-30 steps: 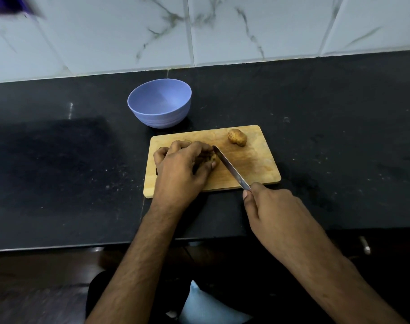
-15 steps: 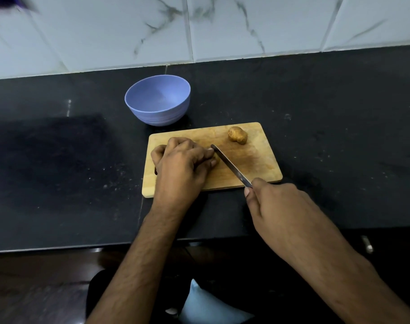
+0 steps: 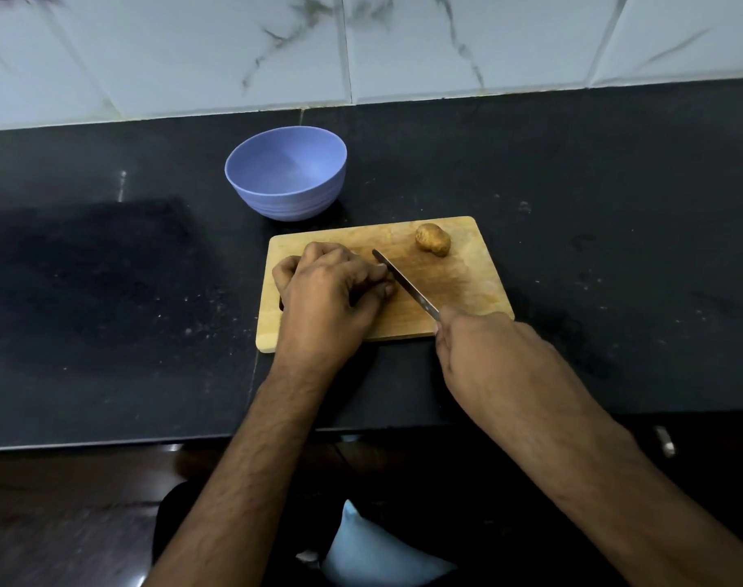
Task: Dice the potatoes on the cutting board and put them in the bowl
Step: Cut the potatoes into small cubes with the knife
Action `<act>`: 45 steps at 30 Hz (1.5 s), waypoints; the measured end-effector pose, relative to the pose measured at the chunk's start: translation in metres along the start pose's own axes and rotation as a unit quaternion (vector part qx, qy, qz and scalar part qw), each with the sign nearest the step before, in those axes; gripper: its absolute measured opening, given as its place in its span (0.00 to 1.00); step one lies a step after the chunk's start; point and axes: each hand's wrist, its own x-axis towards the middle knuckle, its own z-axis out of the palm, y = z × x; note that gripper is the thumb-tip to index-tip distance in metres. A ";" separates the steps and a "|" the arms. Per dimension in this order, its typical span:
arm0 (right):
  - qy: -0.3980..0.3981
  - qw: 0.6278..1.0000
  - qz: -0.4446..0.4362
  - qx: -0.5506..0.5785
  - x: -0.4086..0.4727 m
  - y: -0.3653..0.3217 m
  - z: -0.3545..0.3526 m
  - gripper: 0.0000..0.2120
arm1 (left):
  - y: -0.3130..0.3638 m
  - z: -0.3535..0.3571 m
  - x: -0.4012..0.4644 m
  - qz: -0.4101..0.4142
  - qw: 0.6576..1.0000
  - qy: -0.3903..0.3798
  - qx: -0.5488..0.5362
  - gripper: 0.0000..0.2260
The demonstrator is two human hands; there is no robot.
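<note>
A wooden cutting board (image 3: 467,286) lies on the black counter. My left hand (image 3: 327,290) is curled over a potato on the board's left half; the potato is hidden under the fingers. My right hand (image 3: 484,353) grips the handle of a knife (image 3: 405,285), whose blade slants up to the left and meets the left fingertips. A second whole brown potato (image 3: 433,239) sits at the board's far right corner. An empty lilac bowl (image 3: 285,177) stands just behind the board's left end.
The black counter (image 3: 615,230) stretches to both sides, backed by a white marble-tiled wall (image 3: 467,48). The counter's front edge runs below my forearms. A small metal handle (image 3: 664,440) shows under the edge at the right.
The knife blade has slid slightly forward and left against the left fingertips. The view has shifted a little; the left hand stays over the potato.
</note>
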 end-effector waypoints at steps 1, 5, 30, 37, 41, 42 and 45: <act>-0.008 1.000 -0.002 -0.003 -0.001 0.001 0.000 0.08 | 0.000 0.000 0.000 -0.005 1.000 -0.001 0.000 0.04; -0.055 0.998 0.002 0.001 -0.011 0.012 -0.005 0.11 | 0.002 0.000 -0.001 -0.020 1.000 -0.017 -0.010 0.05; -0.017 1.000 0.009 0.017 -0.034 0.010 -0.008 0.15 | 0.003 -0.005 -0.004 -0.059 0.996 -0.014 -0.065 0.06; 0.002 1.000 0.001 0.004 -0.016 0.001 -0.001 0.16 | 0.003 -0.006 -0.004 -0.057 0.996 -0.009 -0.065 0.06; -0.028 1.000 -0.001 0.015 -0.008 0.000 -0.002 0.13 | 0.004 -0.007 -0.004 -0.056 0.997 -0.010 -0.060 0.06; -0.039 0.999 0.000 0.011 -0.007 0.002 -0.004 0.12 | 0.005 -0.007 -0.005 -0.056 0.997 -0.008 -0.058 0.06; -0.058 0.998 0.001 -0.011 -0.010 0.007 -0.009 0.09 | 0.007 -0.008 -0.006 -0.056 0.997 -0.003 -0.054 0.07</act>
